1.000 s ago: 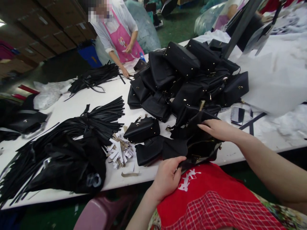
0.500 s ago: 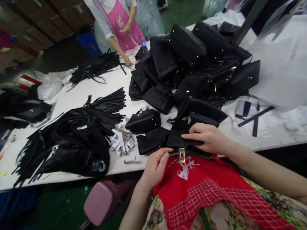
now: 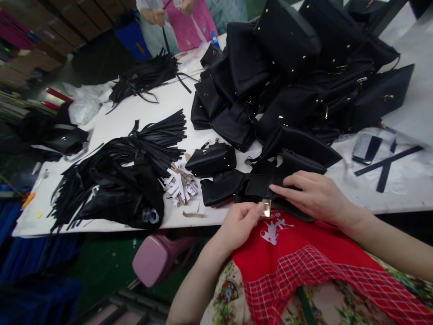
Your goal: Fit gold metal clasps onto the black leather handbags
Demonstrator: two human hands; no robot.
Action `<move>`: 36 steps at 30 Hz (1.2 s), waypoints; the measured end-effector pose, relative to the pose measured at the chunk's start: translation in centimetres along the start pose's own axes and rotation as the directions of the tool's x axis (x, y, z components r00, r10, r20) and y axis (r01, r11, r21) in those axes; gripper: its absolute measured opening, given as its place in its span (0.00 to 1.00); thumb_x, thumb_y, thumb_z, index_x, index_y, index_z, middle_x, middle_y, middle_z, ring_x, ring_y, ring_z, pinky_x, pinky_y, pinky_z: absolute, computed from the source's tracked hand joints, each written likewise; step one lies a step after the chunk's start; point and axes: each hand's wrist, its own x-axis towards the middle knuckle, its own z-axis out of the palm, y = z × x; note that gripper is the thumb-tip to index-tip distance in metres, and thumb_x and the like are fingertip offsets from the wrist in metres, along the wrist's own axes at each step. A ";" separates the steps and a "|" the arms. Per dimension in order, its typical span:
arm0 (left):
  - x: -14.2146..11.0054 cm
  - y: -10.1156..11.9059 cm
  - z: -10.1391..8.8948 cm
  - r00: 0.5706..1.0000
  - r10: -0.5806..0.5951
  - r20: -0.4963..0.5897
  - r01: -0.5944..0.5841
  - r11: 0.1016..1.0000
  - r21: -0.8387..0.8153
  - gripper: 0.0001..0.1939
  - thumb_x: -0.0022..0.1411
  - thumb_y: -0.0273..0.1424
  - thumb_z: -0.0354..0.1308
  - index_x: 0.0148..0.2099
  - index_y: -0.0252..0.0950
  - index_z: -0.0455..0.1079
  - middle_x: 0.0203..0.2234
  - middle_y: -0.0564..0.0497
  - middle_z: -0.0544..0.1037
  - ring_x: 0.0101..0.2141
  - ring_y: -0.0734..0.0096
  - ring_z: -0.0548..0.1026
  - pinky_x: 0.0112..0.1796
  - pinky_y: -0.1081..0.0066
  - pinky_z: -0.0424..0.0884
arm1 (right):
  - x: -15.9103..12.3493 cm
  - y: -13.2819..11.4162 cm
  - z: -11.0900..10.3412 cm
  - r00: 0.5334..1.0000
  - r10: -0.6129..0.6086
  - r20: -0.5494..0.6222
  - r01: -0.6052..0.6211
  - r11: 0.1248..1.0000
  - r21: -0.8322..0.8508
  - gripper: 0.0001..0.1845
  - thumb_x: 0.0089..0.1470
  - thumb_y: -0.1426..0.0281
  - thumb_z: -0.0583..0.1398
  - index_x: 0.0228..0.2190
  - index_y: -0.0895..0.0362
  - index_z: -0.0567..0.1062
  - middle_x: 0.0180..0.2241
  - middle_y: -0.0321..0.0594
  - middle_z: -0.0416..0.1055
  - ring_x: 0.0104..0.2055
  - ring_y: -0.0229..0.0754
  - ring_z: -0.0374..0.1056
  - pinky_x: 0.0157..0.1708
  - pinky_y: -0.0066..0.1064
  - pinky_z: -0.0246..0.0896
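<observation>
A black handbag (image 3: 257,184) lies at the table's near edge against my red apron, its strap with a gold clasp (image 3: 266,208) hanging over the front. My left hand (image 3: 241,223) is closed, thumb and fingertips pinching the clasp from the left side. My right hand (image 3: 314,194) holds the bag from the right, with its fingers reaching over the top beside the strap. The undersides of its fingers are hidden. Just behind is a small black bag (image 3: 213,159) with gold fittings.
A big heap of black bags (image 3: 287,67) rises beyond my hands. To the left are bundled black straps (image 3: 125,149), a black cloth bundle (image 3: 125,198) and paper strips (image 3: 181,183). Loose strips (image 3: 389,160) lie right. A pink stool (image 3: 150,259) stands below. Across the table, a person (image 3: 184,22) handles a strap.
My left hand has moved from the bag's lower edge onto the gold clasp. My right hand stays on the bag. The view has shifted, and the person opposite has lifted a black strap.
</observation>
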 end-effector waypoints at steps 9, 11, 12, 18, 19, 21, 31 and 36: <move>1.1 0.7 1.3 0.990 0.129 -0.063 -0.100 0.936 0.337 0.14 0.66 0.36 0.54 0.29 0.35 0.70 0.22 0.55 0.72 0.26 0.75 0.67 0.30 0.74 0.60 | -1.2 -3.5 -3.3 0.821 0.268 0.504 -0.568 0.290 0.770 0.14 0.62 0.63 0.55 0.34 0.57 0.77 0.29 0.41 0.72 0.29 0.40 0.68 0.29 0.30 0.64; 1.2 0.8 1.4 0.987 0.156 -0.038 -0.129 0.913 0.386 0.14 0.66 0.35 0.53 0.29 0.35 0.69 0.23 0.54 0.73 0.26 0.74 0.68 0.30 0.74 0.61 | -1.2 -3.8 -1.8 0.641 0.116 0.759 -0.749 -0.120 0.651 0.26 0.63 0.52 0.50 0.33 0.59 0.76 0.25 0.39 0.69 0.21 0.35 0.62 0.19 0.26 0.57; 1.2 0.8 1.5 0.986 0.167 -0.018 -0.146 0.904 0.402 0.13 0.65 0.34 0.53 0.29 0.35 0.69 0.23 0.54 0.74 0.26 0.74 0.69 0.30 0.74 0.61 | -1.0 -3.9 -0.7 0.584 0.109 0.804 -0.753 -0.297 0.587 0.30 0.62 0.48 0.48 0.33 0.60 0.75 0.23 0.37 0.67 0.17 0.32 0.57 0.15 0.24 0.51; 1.1 0.6 1.7 0.973 0.230 0.033 -0.215 0.842 0.495 0.14 0.64 0.32 0.55 0.25 0.36 0.65 0.20 0.56 0.73 0.23 0.76 0.69 0.28 0.75 0.62 | 1.4 -4.6 3.1 0.419 0.309 0.854 -0.494 -0.711 0.500 0.26 0.52 0.47 0.60 0.27 0.60 0.72 0.11 0.24 0.49 0.13 0.27 0.38 0.14 0.21 0.31; 0.9 0.6 1.6 0.972 0.233 0.035 -0.217 0.830 0.514 0.15 0.64 0.33 0.55 0.25 0.36 0.66 0.20 0.56 0.73 0.23 0.76 0.70 0.29 0.75 0.63 | 1.8 -4.8 3.1 0.416 0.306 0.856 -0.493 -0.715 0.495 0.25 0.51 0.48 0.61 0.25 0.60 0.71 0.10 0.24 0.48 0.13 0.26 0.38 0.14 0.22 0.31; 0.5 0.8 1.2 0.968 0.252 -0.017 -0.198 0.800 0.567 0.14 0.63 0.37 0.59 0.26 0.37 0.68 0.22 0.55 0.75 0.25 0.74 0.72 0.30 0.74 0.65 | 2.1 -5.1 2.9 0.430 0.299 0.852 -0.492 -0.714 0.498 0.26 0.48 0.49 0.63 0.20 0.58 0.67 0.10 0.24 0.48 0.13 0.26 0.38 0.14 0.22 0.32; 1.2 2.5 -0.3 0.963 0.259 0.067 -0.231 0.675 0.701 0.05 0.60 0.34 0.63 0.39 0.41 0.77 0.35 0.56 0.83 0.35 0.69 0.79 0.37 0.71 0.70 | 1.9 -5.3 2.6 0.454 0.332 0.827 -0.739 -0.378 0.558 0.36 0.49 0.38 0.54 0.12 0.55 0.58 0.10 0.29 0.51 0.15 0.30 0.45 0.17 0.28 0.41; 1.4 3.0 -0.2 0.948 0.270 0.170 -0.298 0.561 0.772 0.06 0.63 0.33 0.60 0.41 0.41 0.78 0.34 0.55 0.83 0.33 0.70 0.79 0.38 0.71 0.71 | 1.4 -5.1 2.5 0.449 0.351 0.822 -0.811 -0.226 0.540 0.38 0.49 0.34 0.47 0.13 0.54 0.57 0.13 0.30 0.50 0.18 0.32 0.46 0.20 0.30 0.46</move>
